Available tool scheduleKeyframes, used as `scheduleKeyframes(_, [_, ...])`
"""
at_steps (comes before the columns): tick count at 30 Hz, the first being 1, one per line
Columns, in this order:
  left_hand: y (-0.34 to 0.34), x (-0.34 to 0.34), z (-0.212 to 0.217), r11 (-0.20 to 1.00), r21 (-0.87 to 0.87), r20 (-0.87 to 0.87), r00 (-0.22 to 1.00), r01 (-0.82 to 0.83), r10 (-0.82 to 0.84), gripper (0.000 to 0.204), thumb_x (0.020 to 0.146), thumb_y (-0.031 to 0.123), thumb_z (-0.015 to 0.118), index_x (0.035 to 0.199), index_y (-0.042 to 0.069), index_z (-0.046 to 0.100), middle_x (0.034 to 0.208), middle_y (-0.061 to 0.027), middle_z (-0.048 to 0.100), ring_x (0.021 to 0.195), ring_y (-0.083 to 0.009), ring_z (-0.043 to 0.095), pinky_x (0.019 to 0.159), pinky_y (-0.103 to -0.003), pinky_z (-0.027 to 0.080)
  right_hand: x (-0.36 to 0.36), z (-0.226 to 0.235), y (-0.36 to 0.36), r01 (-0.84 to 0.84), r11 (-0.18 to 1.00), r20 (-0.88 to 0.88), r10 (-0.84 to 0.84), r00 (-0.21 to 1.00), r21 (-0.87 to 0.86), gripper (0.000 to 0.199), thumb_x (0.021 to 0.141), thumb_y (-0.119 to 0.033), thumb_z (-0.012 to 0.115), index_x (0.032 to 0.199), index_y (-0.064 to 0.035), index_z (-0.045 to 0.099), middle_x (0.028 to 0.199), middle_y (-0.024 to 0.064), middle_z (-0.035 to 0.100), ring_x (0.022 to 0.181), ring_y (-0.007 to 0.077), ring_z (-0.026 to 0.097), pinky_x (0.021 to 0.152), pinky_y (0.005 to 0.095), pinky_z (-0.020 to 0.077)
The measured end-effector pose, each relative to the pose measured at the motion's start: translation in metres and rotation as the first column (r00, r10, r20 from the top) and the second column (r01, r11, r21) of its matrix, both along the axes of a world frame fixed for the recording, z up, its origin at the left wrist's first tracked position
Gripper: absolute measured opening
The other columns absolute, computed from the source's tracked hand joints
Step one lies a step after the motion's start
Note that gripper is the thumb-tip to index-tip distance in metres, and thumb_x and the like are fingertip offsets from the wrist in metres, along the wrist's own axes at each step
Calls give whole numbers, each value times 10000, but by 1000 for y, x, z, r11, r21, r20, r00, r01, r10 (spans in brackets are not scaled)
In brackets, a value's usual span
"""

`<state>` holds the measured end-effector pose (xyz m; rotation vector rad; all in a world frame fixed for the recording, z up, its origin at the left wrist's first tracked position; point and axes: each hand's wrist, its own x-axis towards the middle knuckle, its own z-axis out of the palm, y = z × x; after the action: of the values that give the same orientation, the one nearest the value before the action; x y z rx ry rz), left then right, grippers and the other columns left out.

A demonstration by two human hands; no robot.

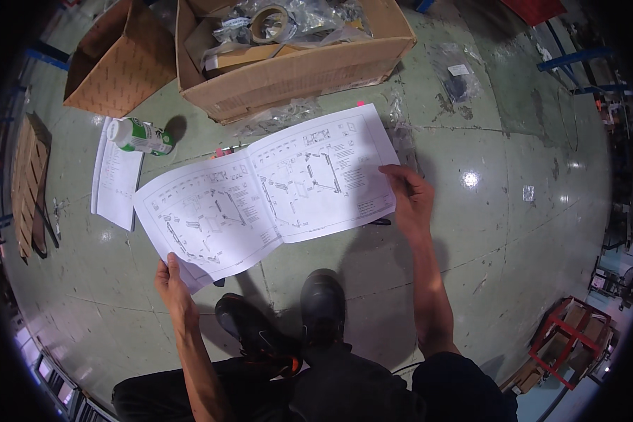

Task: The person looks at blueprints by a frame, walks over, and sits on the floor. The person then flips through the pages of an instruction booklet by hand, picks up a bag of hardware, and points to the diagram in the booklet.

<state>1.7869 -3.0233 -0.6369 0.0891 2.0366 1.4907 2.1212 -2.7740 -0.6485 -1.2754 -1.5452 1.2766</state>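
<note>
An open booklet of assembly drawings (288,204) is spread between my two hands above the floor. Its white pages carry exploded diagrams of parts and small printed tables. At its lower left corner, my left hand (174,285) pinches the page edge, thumb on top. My right hand (411,199) grips the right edge with its thumb over the paper and the other fingers behind. Left of the booklet, a green and white bottle (142,136) lies on its side on a stack of printed sheets (114,186).
Beyond the booklet stands an open cardboard box (295,74) holding a tape roll (273,24) and plastic bags. Another open carton (123,63) is beside it. A wooden pallet (29,186) lies far left, a red metal frame (570,341) lower right. My dark shoes (323,306) are below.
</note>
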Motion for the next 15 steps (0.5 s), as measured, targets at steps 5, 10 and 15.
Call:
scheduleKeyframes(5, [-6, -6, -4, 1000, -3, -5, 1000, 14, -14, 269, 967, 216, 546, 1059, -26, 619, 979, -56, 667, 847, -95, 582, 791, -247, 447, 1, 0, 1, -30, 1000, 3, 30, 1000, 10, 229, 907, 53, 463, 1036, 26, 650, 987, 35, 654, 922, 82, 565, 856, 215, 415])
scheduleKeyframes(10, [-2, -5, 1, 1000, -6, -9, 1000, 5, -5, 269, 958, 208, 564, 1071, -29, 624, 990, -58, 668, 858, -101, 582, 800, -246, 442, 1, 0, -1, -34, 999, -27, 34, 999, 12, 234, 912, 45, 458, 1046, 27, 650, 999, 36, 656, 932, 82, 566, 861, 218, 419])
scheduleKeyframes(15, [11, 9, 10, 1000, 14, 40, 999, -10, 10, 251, 942, 168, 587, 1080, -39, 623, 1000, -72, 671, 857, -112, 605, 782, -261, 484, -3, 3, -2, -4, 1000, -63, 3, 998, -8, 284, 906, 64, 425, 1068, 9, 651, 959, 37, 642, 877, 73, 553, 813, 207, 422])
